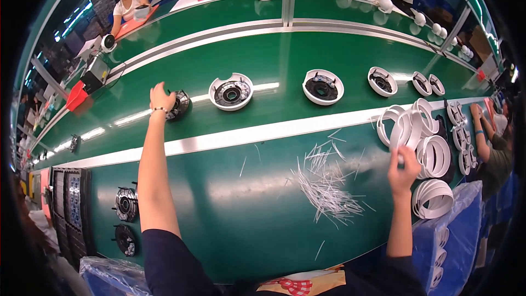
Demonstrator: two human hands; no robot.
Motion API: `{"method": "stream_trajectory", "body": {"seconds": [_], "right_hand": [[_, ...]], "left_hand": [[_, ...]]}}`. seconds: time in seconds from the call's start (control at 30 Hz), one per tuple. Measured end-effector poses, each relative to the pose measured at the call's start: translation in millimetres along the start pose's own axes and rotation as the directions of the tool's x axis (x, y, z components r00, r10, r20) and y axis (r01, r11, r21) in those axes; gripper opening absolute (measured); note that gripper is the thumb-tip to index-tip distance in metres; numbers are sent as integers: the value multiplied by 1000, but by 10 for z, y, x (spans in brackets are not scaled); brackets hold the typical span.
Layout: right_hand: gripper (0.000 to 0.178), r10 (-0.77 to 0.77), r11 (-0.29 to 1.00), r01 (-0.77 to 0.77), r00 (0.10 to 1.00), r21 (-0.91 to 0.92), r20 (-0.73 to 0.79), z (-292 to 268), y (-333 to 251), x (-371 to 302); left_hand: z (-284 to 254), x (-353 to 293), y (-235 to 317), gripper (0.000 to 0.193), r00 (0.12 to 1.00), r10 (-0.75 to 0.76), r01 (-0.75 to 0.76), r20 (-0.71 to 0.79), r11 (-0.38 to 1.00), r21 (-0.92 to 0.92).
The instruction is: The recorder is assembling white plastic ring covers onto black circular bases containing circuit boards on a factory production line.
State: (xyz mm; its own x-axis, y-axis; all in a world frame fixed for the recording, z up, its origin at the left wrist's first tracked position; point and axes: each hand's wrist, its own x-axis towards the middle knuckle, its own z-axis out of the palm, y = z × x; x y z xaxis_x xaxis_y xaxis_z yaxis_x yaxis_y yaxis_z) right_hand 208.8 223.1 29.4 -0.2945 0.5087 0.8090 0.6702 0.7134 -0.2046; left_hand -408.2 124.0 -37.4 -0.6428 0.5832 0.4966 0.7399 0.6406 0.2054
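Observation:
Out on the green conveyor, my left hand (163, 98) has its fingers closed at the edge of a black round part (179, 105) with small fittings; the palm hides some of it. My right hand (402, 171) pinches a white plastic ring (406, 130), raised in front of other white rings (433, 157) stacked at the right of the bench. To the right of the black part stands a white round housing (230, 104) with a notched rim and a black part inside. Two more black round parts, one (126, 204) above the other (125, 240), lie on the bench at left.
Thin white strips (329, 186) lie scattered mid-bench. More filled white housings (323, 98) line the conveyor rightward. A black tray (71, 208) stands at far left, a red bin (77, 96) beyond it. Co-workers sit across the conveyor and at right (496, 156).

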Motion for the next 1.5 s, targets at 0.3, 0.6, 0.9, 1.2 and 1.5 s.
{"method": "stream_trajectory", "body": {"seconds": [0.3,0.6,0.9,1.2,1.5], "right_hand": [[10,-486,730,113,778,674,397,-157,-1815,-415],[76,-492,846,-5,377,533,785,-94,-2065,-621],[104,-332,849,-213,499,484,801,54,-1951,-688],[109,159,632,-503,829,590,536,248,-1805,-392],[112,-172,689,-319,800,650,575,161,-1973,-455]], "left_hand": [[-168,-175,267,48,871,-389,444,300,885,-142],[-500,-1247,821,30,880,-145,416,453,-226,-881],[-1370,-2416,1457,54,869,-133,366,476,-474,-801],[-1527,-3054,2192,69,814,277,580,510,-422,-697],[-1680,-2903,1892,58,619,531,731,579,-658,-178]]}}
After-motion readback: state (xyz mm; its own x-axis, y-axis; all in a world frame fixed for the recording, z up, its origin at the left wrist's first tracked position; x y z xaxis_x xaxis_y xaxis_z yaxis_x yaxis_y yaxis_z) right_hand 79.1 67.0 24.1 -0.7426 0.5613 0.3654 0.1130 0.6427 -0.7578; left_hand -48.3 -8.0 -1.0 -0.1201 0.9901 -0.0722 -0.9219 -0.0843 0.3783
